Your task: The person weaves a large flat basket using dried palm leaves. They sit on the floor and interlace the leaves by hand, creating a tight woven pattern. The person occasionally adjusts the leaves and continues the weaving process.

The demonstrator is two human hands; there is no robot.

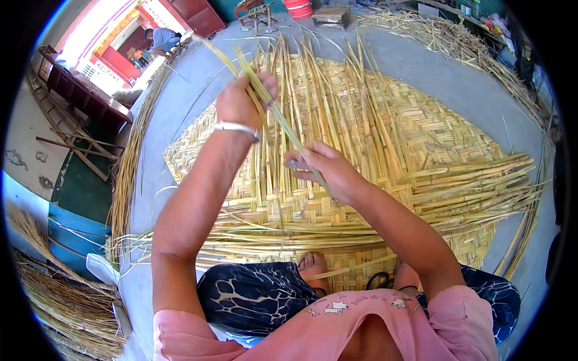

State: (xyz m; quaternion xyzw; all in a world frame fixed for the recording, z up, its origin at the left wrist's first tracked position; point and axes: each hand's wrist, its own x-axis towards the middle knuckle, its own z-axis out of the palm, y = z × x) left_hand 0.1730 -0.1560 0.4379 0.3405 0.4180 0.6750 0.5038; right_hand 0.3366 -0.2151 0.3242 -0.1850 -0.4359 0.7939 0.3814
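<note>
My left hand (239,101), with a pale bangle at its wrist, is closed round a few long greenish-yellow reed strips (278,115) held up over the mat. The strips slant from the far left down toward my right hand (331,170). That hand pinches their lower part, the fingers curled about it and a ring on one finger. Below lies a woven mat (445,129) of flat reed strips, partly covered by reeds. Loose reed stalks (325,99) run away from me across its middle, and a crosswise bundle of reeds (481,189) lies nearer me.
Bundles of long stalks (129,174) lie along the left side, with more dry stalks (66,301) at the lower left. Straw (439,39) is heaped at the far right. A red bucket (297,8) and a wooden block (332,18) stand at the back. Another person (164,41) crouches by the doorway.
</note>
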